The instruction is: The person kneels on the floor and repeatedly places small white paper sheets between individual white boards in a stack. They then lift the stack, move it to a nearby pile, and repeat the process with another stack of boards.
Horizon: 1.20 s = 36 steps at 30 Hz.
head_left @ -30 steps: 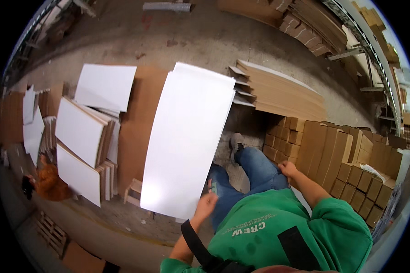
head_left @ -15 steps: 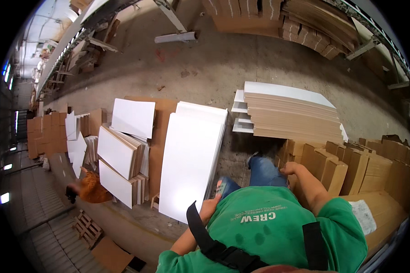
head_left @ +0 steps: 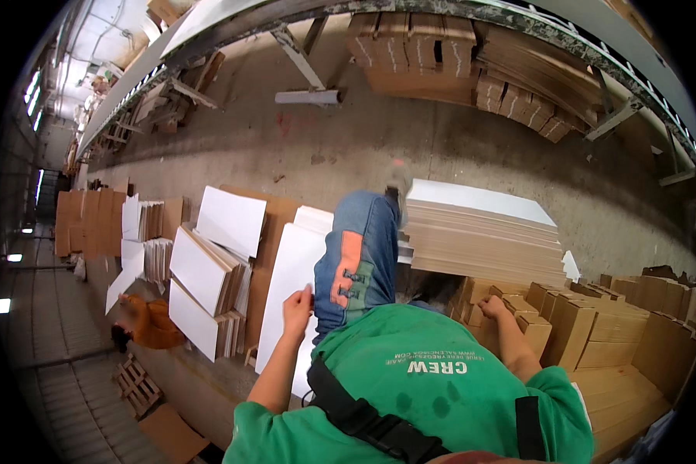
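My left hand, loosely curled with one finger pointing up, is beside my raised, blue-trousered leg. No object shows in it. Beneath it is a stack of large white panels, partly covered by my leg and arm. My right hand is closed, apparently around nothing, in front of several upright cardboard boxes; whether it touches them I cannot tell. Ahead of me, my shoe is at the left end of another stack of white-topped boards.
Smaller white panels lean in bundles to the left, near a person in orange. Shelving with a long metal beam runs along the far side, with stacked cardboard under it. A wooden pallet lies at the lower left.
My leg has swung up and forward beside the board stack. My left hand has moved left and away from my body. The view has shifted, and my right hand stays by the boxes.
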### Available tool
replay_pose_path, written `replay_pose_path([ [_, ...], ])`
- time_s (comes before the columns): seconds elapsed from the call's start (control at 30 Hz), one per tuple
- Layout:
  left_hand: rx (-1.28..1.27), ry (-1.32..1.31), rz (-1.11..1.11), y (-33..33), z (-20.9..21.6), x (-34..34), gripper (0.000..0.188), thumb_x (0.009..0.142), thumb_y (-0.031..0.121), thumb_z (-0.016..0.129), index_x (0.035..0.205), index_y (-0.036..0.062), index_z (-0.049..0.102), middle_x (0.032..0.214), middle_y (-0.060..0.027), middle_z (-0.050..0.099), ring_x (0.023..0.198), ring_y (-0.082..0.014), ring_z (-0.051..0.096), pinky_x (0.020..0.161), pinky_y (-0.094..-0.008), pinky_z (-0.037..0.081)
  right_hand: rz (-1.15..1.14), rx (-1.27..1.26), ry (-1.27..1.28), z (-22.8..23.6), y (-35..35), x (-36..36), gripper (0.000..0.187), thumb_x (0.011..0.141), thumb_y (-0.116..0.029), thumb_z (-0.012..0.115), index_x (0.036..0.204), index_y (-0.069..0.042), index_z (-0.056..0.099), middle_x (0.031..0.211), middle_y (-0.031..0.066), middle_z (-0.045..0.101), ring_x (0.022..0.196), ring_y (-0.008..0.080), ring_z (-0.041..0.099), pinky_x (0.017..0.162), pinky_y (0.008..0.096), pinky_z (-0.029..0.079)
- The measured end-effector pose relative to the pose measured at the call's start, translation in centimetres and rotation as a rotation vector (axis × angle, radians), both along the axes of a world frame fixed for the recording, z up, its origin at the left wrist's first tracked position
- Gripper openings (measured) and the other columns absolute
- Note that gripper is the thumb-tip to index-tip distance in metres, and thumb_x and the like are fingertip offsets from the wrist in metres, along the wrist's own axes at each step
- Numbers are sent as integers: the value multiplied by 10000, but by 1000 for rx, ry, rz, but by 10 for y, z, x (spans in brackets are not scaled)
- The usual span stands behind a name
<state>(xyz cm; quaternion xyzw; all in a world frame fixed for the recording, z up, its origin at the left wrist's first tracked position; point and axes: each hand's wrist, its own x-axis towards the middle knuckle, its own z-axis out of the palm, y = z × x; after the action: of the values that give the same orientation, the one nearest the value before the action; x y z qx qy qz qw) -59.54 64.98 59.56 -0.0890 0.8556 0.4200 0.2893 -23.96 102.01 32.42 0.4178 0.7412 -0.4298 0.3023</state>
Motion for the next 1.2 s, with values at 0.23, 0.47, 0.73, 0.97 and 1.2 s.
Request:
replay_pose_path([
  [0.23, -256, 315, -782, 116, -39, -67, 497, 855, 482, 417, 959, 21, 568, 858, -215, 579, 863, -361, 540, 747, -432, 418, -598, -67, 180, 18, 16, -43, 225, 854, -229, 508, 899, -19, 575, 645, 40, 566, 519, 133, 528, 461, 270, 425],
  [0.47, -320, -161, -1348, 240, -111, -215, 646, 781, 598, 458, 1182, 94, 504, 1088, -188, 566, 1034, -333, 529, 831, -423, 426, -897, -83, 234, 63, 21, -159, 209, 816, -207, 554, 843, -10, 615, 617, 51, 560, 528, 130, 526, 488, 274, 437],
  [0.73, -233, -453, -1510, 284, -171, -431, 600, 808, 575, 427, 1167, 102, 510, 1060, -172, 576, 974, -314, 551, 803, -419, 433, -263, 79, 266, 178, 108, -409, 391, 807, -402, 555, 998, -65, 611, 869, 138, 638, 783, 275, 612, 710, 357, 480],
  [0.97, -210, -295, -1346, 386, -121, -628, 572, 818, 555, 432, 1140, 90, 522, 1029, -170, 582, 943, -299, 557, 782, -405, 438, -952, 473, -29, 199, 115, -360, 255, 842, -221, 536, 1015, -42, 593, 903, 118, 632, 808, 207, 589, 716, 331, 472],
  [1.2, -132, -88, -1211, 477, -65, -707, 546, 827, 534, 437, 1112, 79, 533, 998, -167, 588, 911, -283, 564, 761, -392, 443, -1132, 387, -601, 229, -67, -293, 293, 746, -286, 585, 813, -7, 645, 770, 216, 614, 750, 346, 600, 677, 402, 472],
])
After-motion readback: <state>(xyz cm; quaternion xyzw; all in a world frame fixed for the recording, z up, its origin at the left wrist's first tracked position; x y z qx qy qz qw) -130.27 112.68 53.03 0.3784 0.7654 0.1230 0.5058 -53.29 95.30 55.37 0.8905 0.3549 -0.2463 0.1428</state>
